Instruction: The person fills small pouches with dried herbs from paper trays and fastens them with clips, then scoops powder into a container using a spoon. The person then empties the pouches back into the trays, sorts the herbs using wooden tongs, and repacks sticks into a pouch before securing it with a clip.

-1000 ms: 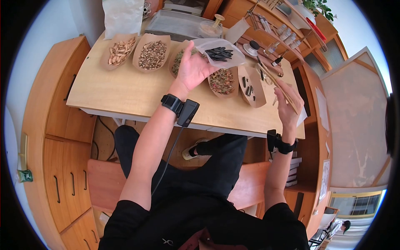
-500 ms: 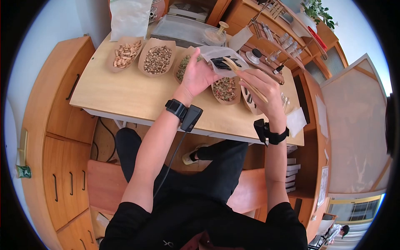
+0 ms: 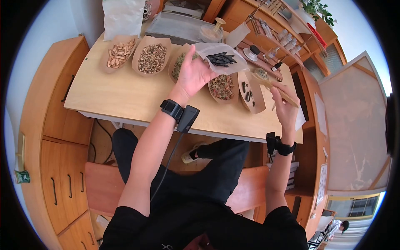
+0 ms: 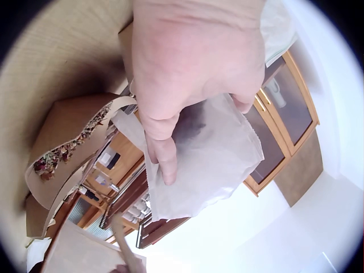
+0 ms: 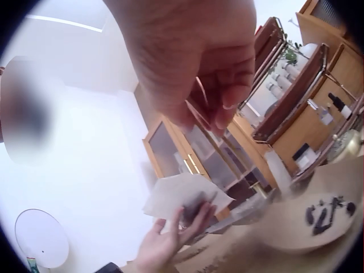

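Note:
My left hand [image 3: 192,78] holds a translucent white paper bag [image 3: 236,66] above the table, thumb apart, fingers against its outside. Dark dried strips [image 3: 222,59] show inside the bag; in the left wrist view the paper bag [image 4: 219,165] veils them as a dark patch. To the right, my right hand [image 3: 286,109] pinches long wooden tweezers [image 3: 266,84] whose tips point back toward the bag, apart from it. I cannot tell whether the tips hold anything. Just below them stands a brown paper tray [image 3: 259,104] with several dark pieces [image 5: 327,215].
Along the table stand more paper trays: pale wood slices [image 3: 118,55], brown chunks [image 3: 152,58], green herbs [image 3: 178,67] and reddish dried flowers [image 3: 222,88]. Behind them are a grey shallow tray [image 3: 177,30], a glass bowl [image 3: 209,34] and a rack with small bottles [image 3: 286,39].
My right hand brought the tweezers left into the bag's mouth, then drew them back right, over the tray of dark pieces. The left hand keeps the bag in nearly the same place.

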Motion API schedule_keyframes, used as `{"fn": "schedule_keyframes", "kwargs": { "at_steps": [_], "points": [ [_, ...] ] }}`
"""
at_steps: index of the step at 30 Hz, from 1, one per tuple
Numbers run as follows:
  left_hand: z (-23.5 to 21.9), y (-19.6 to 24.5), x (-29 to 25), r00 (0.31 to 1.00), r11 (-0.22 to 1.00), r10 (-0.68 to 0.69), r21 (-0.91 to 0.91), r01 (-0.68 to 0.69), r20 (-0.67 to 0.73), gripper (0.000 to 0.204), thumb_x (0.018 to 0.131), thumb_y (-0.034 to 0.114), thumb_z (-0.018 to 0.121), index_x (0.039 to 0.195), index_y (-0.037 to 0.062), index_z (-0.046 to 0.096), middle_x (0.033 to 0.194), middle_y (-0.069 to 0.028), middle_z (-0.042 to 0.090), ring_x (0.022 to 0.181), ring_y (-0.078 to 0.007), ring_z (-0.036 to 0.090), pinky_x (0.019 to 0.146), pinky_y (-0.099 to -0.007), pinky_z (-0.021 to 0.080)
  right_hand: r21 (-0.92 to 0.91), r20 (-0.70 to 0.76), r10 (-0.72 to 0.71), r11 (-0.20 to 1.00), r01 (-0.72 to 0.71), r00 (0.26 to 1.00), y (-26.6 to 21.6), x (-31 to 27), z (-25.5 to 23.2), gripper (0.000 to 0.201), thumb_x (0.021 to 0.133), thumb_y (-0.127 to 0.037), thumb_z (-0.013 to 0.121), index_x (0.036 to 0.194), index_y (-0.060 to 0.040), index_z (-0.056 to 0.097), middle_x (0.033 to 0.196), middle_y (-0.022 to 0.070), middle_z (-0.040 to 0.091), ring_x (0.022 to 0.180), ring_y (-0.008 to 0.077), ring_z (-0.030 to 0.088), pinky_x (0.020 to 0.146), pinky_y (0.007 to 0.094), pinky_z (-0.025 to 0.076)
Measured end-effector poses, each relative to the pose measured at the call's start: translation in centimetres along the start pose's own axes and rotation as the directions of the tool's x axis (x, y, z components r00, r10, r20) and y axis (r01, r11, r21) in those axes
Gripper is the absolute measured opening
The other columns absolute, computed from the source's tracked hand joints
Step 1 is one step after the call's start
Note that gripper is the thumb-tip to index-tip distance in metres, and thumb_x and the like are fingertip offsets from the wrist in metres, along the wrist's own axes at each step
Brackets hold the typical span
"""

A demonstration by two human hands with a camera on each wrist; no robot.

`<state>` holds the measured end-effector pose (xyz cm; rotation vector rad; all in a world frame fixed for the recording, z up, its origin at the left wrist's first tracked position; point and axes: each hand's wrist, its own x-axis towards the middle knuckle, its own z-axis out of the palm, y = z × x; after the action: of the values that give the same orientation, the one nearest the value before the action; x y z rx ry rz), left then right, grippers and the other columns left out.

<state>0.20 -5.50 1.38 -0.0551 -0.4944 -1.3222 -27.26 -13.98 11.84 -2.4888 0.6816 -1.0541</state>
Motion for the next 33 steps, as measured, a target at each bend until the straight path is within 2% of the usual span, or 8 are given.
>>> {"fn": "schedule_keyframes", "kwargs": {
  "at_steps": [1,5,14,17,20,23,25,33],
  "points": [
    [0.0,0.0,0.0,1.000,1.000,-0.001,-0.024,0.001,0.007,0.073,0.098,0.054,0.043,0.144,-0.0018,0.033,0.143,-0.0210,0.045,0.132,-0.0344,0.045,0.109,-0.0481,0.042,0.054,-0.020,0.157,0.986,-0.156,0.987,1.5,-0.2,0.4,0.019,0.085,-0.007,0.073,0.101,0.0010,0.072,0.089,0.0121,0.071,0.076,0.0146,0.065,0.067,0.0262,0.050],
    [-0.2,0.0,0.1,1.000,0.998,-0.011,-0.061,0.012,0.019,0.073,0.098,0.053,0.045,0.144,-0.0020,0.031,0.144,-0.0216,0.043,0.132,-0.0353,0.045,0.109,-0.0484,0.042,-0.104,0.018,0.192,0.976,-0.189,0.981,4.8,-0.9,2.4,0.020,0.087,-0.016,0.071,0.097,0.0018,0.073,0.077,0.0111,0.072,0.069,0.0141,0.067,0.063,0.0272,0.051],
    [-0.4,0.1,0.2,0.999,0.996,-0.008,-0.093,0.012,0.052,0.076,0.097,0.054,0.047,0.145,-0.0025,0.029,0.145,-0.0230,0.041,0.132,-0.0364,0.044,0.108,-0.0484,0.044,-0.015,0.020,0.281,0.960,-0.281,0.959,5.5,-1.1,4.2,0.022,0.087,-0.018,0.070,0.098,0.0011,0.073,0.073,0.0114,0.070,0.066,0.0131,0.065,0.061,0.0272,0.050],
    [-0.5,0.1,0.1,0.999,0.996,-0.016,-0.085,0.020,0.046,0.076,0.097,0.054,0.047,0.145,-0.0028,0.029,0.145,-0.0230,0.041,0.132,-0.0368,0.045,0.107,-0.0480,0.045,-0.121,-0.046,0.233,0.964,-0.237,0.971,5.1,-0.8,2.3,0.021,0.087,-0.016,0.071,0.101,0.0002,0.072,0.078,0.0116,0.070,0.069,0.0114,0.064,0.063,0.0262,0.050],
    [-0.8,0.1,0.2,0.999,0.997,-0.017,-0.070,0.019,0.038,0.074,0.098,0.055,0.044,0.145,-0.0002,0.030,0.141,-0.0216,0.045,0.127,-0.0369,0.049,0.103,-0.0465,0.049,0.055,-0.050,0.208,0.977,-0.206,0.977,1.1,-0.2,-0.6,0.021,0.088,-0.010,0.070,0.105,-0.0001,0.071,0.084,0.0127,0.070,0.072,0.0130,0.065,0.066,0.0257,0.050],
    [-0.5,0.0,0.2,1.000,0.999,-0.018,-0.030,0.018,-0.002,0.074,0.098,0.056,0.043,0.145,0.0001,0.031,0.139,-0.0206,0.047,0.128,-0.0357,0.050,0.104,-0.0448,0.049,-0.148,-0.023,-0.042,0.988,0.038,0.999,-2.8,0.3,-2.1,0.022,0.085,-0.003,0.070,0.107,-0.0002,0.070,0.089,0.0131,0.070,0.075,0.0165,0.065,0.068,0.0260,0.050],
    [-0.2,-0.1,0.3,1.000,1.000,0.013,0.027,-0.012,-0.028,0.074,0.098,0.057,0.042,0.145,0.0002,0.032,0.140,-0.0197,0.047,0.128,-0.0340,0.050,0.104,-0.0430,0.049,-0.097,-0.003,-0.272,0.958,0.270,0.962,-4.5,0.4,-1.9,0.024,0.082,0.000,0.071,0.106,-0.0003,0.071,0.091,0.0124,0.070,0.077,0.0196,0.065,0.068,0.0270,0.051],
    [0.5,-0.1,0.1,1.000,1.000,-0.008,0.005,0.008,0.025,0.074,0.098,0.055,0.042,0.145,-0.0021,0.030,0.145,-0.0212,0.043,0.133,-0.0342,0.044,0.111,-0.0493,0.039,-0.044,0.153,-0.399,0.911,0.409,0.904,-6.1,2.5,2.8,0.028,0.078,-0.002,0.074,0.106,-0.0043,0.071,0.093,0.0111,0.067,0.081,0.0268,0.064,0.071,0.0311,0.050]
  ]
}}
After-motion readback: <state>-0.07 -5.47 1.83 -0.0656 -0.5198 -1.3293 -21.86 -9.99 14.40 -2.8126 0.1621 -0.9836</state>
